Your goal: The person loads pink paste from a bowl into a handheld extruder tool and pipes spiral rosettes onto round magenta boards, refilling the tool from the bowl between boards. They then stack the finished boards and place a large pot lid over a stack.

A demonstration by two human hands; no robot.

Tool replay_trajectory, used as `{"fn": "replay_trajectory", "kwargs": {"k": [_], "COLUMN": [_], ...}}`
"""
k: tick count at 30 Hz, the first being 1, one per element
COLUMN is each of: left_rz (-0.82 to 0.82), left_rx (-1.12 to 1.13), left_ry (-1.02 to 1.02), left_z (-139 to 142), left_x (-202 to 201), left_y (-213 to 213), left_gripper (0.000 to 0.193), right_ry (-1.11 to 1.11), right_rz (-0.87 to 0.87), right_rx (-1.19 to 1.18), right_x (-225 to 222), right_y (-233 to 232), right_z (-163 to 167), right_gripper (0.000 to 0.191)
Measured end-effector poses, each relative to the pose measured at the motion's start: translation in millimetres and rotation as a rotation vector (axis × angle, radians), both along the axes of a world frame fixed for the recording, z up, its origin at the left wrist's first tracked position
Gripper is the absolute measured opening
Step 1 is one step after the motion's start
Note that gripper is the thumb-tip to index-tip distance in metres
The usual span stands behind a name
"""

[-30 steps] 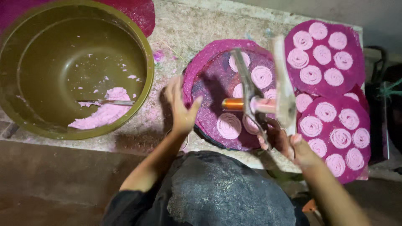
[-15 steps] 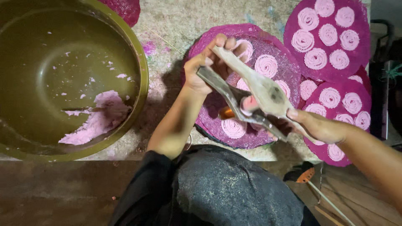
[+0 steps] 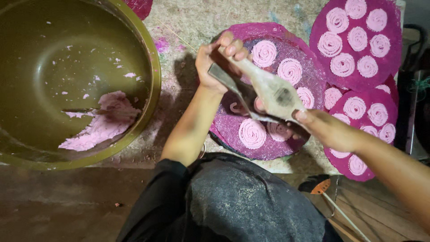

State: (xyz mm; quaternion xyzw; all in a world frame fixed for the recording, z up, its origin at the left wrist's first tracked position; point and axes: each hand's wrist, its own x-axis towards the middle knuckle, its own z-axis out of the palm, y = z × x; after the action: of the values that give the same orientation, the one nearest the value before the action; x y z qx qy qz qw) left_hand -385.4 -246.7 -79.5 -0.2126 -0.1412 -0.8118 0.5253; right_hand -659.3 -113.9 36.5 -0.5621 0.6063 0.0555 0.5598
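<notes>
Both hands clasp a wooden dough press [image 3: 268,92] over the middle purple mat [image 3: 309,71]: left hand [image 3: 219,58] wrapped around its far handles, right hand [image 3: 324,130] gripping its near end, among pink spirals [image 3: 251,133].

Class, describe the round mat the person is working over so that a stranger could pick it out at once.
Start at the big olive bowl on the left; just right of it lies a round magenta mat under both hands and the wooden press. Unlike the filled mats farther right, its pink spirals leave gaps.
</notes>
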Motion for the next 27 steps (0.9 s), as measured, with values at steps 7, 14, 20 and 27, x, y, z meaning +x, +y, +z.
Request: {"fn": "replay_trajectory", "kwargs": {"k": [7, 14, 20, 27], "left_rz": [0.015, 0.027, 0.053, 0.053], "left_rx": [-0.075, -0.012, -0.105, 0.019], "left_ry": [-0.055, -0.003, -0.062, -0.047], "left_z": [25, 25, 33, 23], "left_x": [26, 0, 25, 2], "left_y": [-7, 2, -15, 9], "left_gripper": [0.026, 0.028, 0.027, 0.030], "right_ry": [-0.051, -0.163, -0.040, -0.138], "right_rz": [-0.043, -0.030, -0.045, -0.046], "right_rx": [-0.044, -0.108, -0.184, -0.092], "right_x": [10, 5, 25, 4], "right_y": [3, 3, 2, 13], "right_z": [-7, 20, 4, 13], "right_gripper": [0.074, 0.080, 0.073, 0.076]}}
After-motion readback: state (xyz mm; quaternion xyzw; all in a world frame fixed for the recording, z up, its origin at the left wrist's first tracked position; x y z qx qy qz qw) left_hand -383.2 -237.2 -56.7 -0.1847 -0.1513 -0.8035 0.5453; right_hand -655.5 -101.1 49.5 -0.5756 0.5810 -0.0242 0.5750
